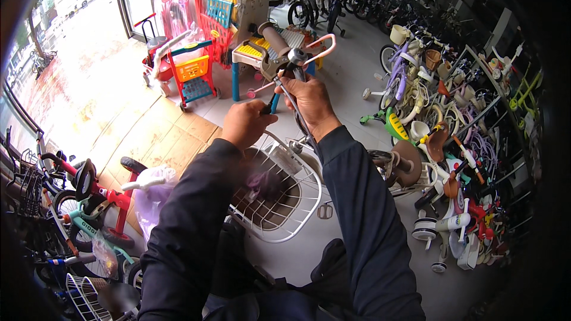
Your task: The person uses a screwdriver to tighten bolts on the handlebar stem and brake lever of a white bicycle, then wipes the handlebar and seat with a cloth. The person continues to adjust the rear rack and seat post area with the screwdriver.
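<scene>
Fingers of the left hand (247, 123) wrap a black-handled tool (267, 108); those of the right hand (310, 101) pinch a grey cable (295, 109). Likely mid-step on the cable; next move calls for steadying it against the tool. Tool's long axis slants, tip up-right toward the right fingertips, handlebar (333, 42) just beyond.

Grey floor (352, 65) — stained cardboard (159, 137) (flattened) atop.

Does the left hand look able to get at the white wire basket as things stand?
Probably yes: the white wire basket sits close by the left hand, with nothing visibly in between. That hand grips a dark handle, though, so it may need freeing first.
</scene>
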Demonstrator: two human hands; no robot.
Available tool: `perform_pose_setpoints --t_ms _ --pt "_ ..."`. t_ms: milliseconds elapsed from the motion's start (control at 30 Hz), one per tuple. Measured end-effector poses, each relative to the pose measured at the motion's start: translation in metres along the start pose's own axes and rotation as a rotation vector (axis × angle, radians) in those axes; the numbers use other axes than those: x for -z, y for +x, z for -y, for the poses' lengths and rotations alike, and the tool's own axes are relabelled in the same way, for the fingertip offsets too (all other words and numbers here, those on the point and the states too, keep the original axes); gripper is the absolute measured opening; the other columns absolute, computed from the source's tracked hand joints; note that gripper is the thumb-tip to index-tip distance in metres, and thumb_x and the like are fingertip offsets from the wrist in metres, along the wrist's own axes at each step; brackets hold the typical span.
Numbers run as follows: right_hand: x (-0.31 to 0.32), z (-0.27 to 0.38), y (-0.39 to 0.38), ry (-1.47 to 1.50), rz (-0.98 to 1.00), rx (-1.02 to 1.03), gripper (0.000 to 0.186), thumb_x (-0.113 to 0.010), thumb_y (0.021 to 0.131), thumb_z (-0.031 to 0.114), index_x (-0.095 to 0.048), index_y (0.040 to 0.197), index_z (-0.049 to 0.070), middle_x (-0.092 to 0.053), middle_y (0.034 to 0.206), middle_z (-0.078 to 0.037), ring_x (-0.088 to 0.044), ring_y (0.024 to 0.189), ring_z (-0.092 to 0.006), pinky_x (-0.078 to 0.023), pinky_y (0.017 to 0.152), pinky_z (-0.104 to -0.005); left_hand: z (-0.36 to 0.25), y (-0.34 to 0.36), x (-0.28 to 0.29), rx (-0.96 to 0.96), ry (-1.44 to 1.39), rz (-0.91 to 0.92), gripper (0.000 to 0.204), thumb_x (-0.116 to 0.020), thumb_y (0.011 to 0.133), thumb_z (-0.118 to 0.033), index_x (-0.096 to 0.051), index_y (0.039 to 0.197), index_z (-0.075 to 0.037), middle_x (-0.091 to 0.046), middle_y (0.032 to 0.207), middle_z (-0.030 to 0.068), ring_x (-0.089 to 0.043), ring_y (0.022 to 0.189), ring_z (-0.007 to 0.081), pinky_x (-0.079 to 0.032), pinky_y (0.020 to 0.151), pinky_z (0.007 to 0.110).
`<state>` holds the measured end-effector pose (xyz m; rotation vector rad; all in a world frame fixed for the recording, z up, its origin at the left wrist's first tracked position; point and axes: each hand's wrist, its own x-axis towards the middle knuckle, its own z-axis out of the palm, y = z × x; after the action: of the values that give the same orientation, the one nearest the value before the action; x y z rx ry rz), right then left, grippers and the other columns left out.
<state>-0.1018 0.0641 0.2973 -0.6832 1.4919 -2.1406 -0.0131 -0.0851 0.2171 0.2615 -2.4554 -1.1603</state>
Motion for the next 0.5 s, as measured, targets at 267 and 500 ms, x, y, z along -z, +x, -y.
perform_pose_setpoints --t_ms 267,500 --pt "-0.001 0.000 0.000 -0.051 0.007 0.017 0.009 -0.069 0.093 0.007 -0.068 0.101 0.004 -0.068 0.087 0.000 -0.064 0.074 -0.0092 -0.050 0.065 -0.0237 -0.014 -0.002 0.004 0.062 0.068 0.040 0.032 -0.079 0.080 -0.039 -0.072 0.089 -0.009 -0.071 0.071 0.0093 -0.071 0.074 0.0312 -0.054 0.068 0.042" --pt "-0.006 -0.001 0.000 0.020 -0.052 0.010 0.016 -0.069 0.092 0.003 -0.065 0.108 0.003 -0.067 0.094 -0.001 -0.065 0.080 -0.0104 -0.055 0.073 -0.0254 -0.005 0.000 0.012 0.024 -0.128 0.237 0.021 -0.072 0.086 -0.027 -0.069 0.091 -0.006 -0.068 0.066 0.0089 -0.071 0.072 0.0292 -0.053 0.067 0.041"
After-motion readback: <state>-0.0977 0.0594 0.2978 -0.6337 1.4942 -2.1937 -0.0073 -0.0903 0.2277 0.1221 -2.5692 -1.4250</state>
